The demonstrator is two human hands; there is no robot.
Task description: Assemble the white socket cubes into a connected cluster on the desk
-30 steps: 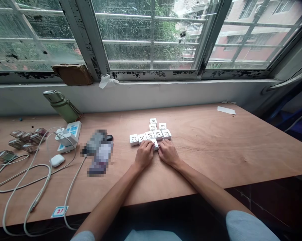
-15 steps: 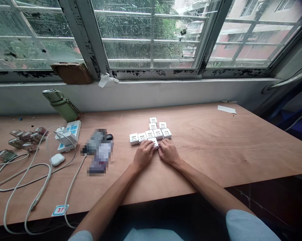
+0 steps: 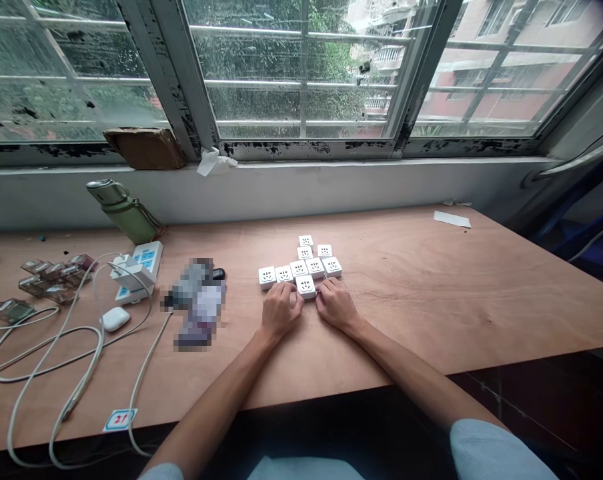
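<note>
A white square wall socket [image 3: 305, 287] lies face up on the table, nearest to me in a group of like sockets. My left hand [image 3: 281, 310] is at its left side, fingers curled, the thumb and fingertips against its edge. On the other side rests my right hand [image 3: 335, 303], closed, with its knuckles up. A thin, light rod-like piece shows by its fingers, too small to name. Beyond both hands a row of several white sockets [image 3: 299, 268] runs across. Behind that row sit a few more, the farthest socket [image 3: 305, 240] alone.
The wooden table [image 3: 456, 287] reaches the wall under the window. On the left are a green bottle [image 3: 129, 217], a power strip [image 3: 149, 257], white cables [image 3: 89, 360], a white case [image 3: 115, 319], clear reddish blocks [image 3: 59, 277] and a blurred-out patch [image 3: 199, 300]. A paper strip [image 3: 451, 219] lies far right.
My left hand has slid left and slightly down, so the front socket's face now shows fully. My right hand has hardly moved.
</note>
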